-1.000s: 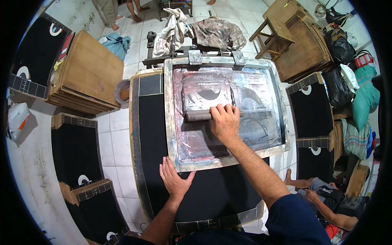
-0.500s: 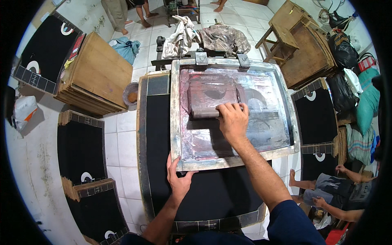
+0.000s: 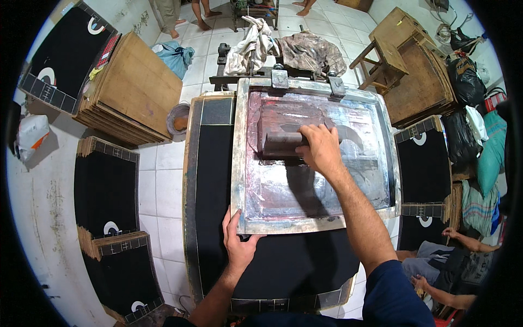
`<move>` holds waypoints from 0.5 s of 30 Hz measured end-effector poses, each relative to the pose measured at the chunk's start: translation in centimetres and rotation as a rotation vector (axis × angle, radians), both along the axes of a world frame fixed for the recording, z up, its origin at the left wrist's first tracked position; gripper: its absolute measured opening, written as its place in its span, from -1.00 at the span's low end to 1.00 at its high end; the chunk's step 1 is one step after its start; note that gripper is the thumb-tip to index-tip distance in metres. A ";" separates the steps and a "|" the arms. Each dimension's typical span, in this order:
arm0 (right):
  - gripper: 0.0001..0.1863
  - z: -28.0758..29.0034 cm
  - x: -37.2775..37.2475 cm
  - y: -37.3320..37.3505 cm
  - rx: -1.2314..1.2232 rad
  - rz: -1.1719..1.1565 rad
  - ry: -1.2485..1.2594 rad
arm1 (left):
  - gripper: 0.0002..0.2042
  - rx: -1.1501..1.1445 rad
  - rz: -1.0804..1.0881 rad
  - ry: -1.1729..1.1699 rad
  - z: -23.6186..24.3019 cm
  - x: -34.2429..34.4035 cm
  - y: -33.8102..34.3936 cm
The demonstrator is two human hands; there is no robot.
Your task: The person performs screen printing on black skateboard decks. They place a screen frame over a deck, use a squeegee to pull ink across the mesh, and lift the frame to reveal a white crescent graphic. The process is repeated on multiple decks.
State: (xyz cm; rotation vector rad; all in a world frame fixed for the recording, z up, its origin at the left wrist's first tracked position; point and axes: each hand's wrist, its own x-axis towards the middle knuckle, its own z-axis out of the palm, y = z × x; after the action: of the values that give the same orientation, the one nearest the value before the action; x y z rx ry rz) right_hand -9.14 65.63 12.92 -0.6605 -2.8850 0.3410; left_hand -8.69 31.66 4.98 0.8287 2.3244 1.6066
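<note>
My right hand (image 3: 322, 148) grips a dark squeegee (image 3: 280, 143) from above, thumb toward me and fingers over its top. The squeegee leans on the mesh of a printing screen (image 3: 256, 191) smeared with dark red and grey ink. My left hand (image 3: 241, 246) holds the near-left corner of the screen's worn pale frame (image 3: 305, 224), fingers along the left side and thumb below the near edge. Beneath the screen lies a board covered in black fabric (image 3: 294, 267). Two metal clamps (image 3: 280, 79) grip the frame's far side.
Stained rags (image 3: 310, 53) hang behind the clamps. Stacked boards with black fabric (image 3: 106, 188) stand on the left, others (image 3: 425, 158) on the right. A wooden stool (image 3: 381, 60) is at the far right. Another person's arm (image 3: 474, 240) shows at lower right; others' legs stand at the back.
My right hand has moved the squeegee slightly away from me over the mesh and tilted it, so more of its broad face shows. My left hand keeps its hold; the view has shifted slightly.
</note>
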 end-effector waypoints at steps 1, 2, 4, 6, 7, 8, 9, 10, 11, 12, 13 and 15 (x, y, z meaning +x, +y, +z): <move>-0.56 -0.3 -0.9 1.1 0.014 0.006 0.020 | -0.03 0.007 -0.002 -0.011 -0.1 0.0 0.0; -0.54 -0.6 -2.2 2.3 0.024 0.000 0.052 | -0.03 0.011 -0.006 -0.024 -0.1 0.1 0.0; -0.52 -0.7 -5.2 5.2 0.041 0.007 0.078 | -0.04 -0.009 0.009 -0.050 -0.1 0.2 0.1; -0.53 -0.1 -8.6 8.3 -0.007 -0.043 -0.103 | -0.06 -0.026 0.029 -0.073 0.0 0.3 0.2; -0.53 -0.1 -9.5 9.1 -0.020 -0.054 -0.096 | -0.07 -0.034 0.044 -0.087 0.0 0.4 0.2; -0.53 -0.1 -9.9 9.5 -0.019 -0.077 -0.097 | -0.09 -0.012 0.063 -0.140 0.0 0.4 0.1; -0.53 -0.2 -9.9 9.3 -0.010 -0.082 -0.081 | -0.09 -0.053 0.061 -0.098 0.1 0.5 0.1; -0.54 -0.4 -9.5 8.7 0.012 -0.095 -0.064 | -0.08 -0.064 0.063 -0.095 0.1 0.5 0.1; -0.55 -0.6 -8.7 7.8 0.040 -0.103 -0.030 | -0.08 -0.053 0.061 -0.111 0.1 0.5 0.1; -0.58 -1.0 -7.6 6.3 0.104 -0.118 0.052 | -0.07 -0.060 0.047 -0.077 0.1 0.5 0.2; -0.62 -1.3 -6.3 4.6 0.126 -0.149 0.111 | -0.06 -0.046 0.030 -0.059 0.1 0.4 0.2; -0.61 -1.8 -2.7 1.1 0.069 -0.094 0.191 | -0.05 -0.018 0.017 -0.049 0.2 0.3 0.3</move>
State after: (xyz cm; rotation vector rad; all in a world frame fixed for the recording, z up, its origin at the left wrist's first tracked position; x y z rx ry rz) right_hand -11.88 66.72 11.16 -0.7080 -2.6619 0.2751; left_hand -8.38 31.98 5.18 0.7586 2.3147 1.5925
